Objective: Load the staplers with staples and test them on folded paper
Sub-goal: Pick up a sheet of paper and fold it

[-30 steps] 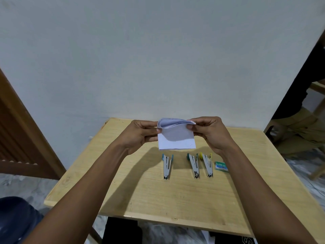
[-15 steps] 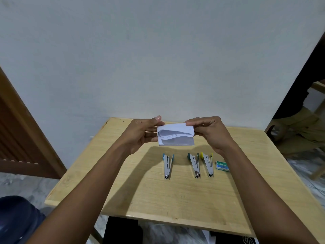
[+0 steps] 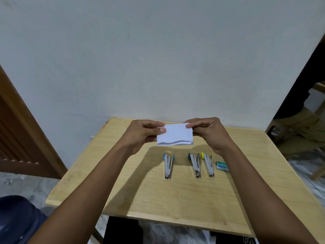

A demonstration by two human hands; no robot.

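Folded paper point(image 3: 174, 134) now flattened; the open pocket seen half a second ago is closed, and the loose edges face down. Left hand point(image 3: 140, 134) pinches its left edge between thumb and fingers, while the right hand point(image 3: 209, 132) pinches the upper right corner. Sheet is held in the air above the far half of the table point(image 3: 158, 199), not touching it. On the table's middle lie three staplers in a row: blue-capped stapler point(image 3: 168, 166), then apart from it the teal-capped stapler point(image 3: 195, 164) and the yellow-capped stapler point(image 3: 208, 163) close together. Green staple box point(image 3: 222, 166) lies just right of them on the table.
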